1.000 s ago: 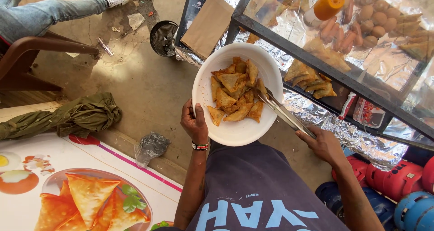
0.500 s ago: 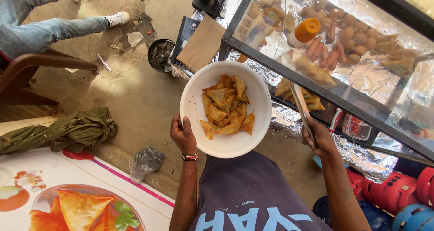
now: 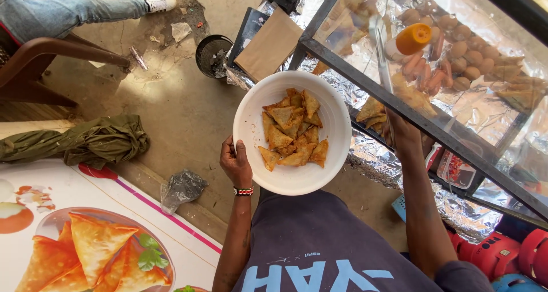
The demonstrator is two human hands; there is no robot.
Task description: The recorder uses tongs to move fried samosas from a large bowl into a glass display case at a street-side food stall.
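A smooth, glossy white plastic bowl [image 3: 257, 106] is seen, filled with rough, crisp-fried pastries [image 3: 292, 129]. Crinkled shiny foil [image 3: 374, 155] lines a glass case [image 3: 491, 106] framed in dark metal. Metal tongs [image 3: 381, 55] gleam.

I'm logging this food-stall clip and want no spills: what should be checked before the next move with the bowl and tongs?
1. White bowl held level: ok, the left hand grips its rim.
2. Samosas well inside the bowl: ok, heaped centrally.
3. Right hand holds the tongs firmly: cannot tell, seen through glass.
4. Tongs carrying food: cannot tell, tips blurred by reflections.
5. Tongs clear of the orange-capped bottle: cannot tell, they look close.
6. Bowl clear of the display case frame: ok, apart.
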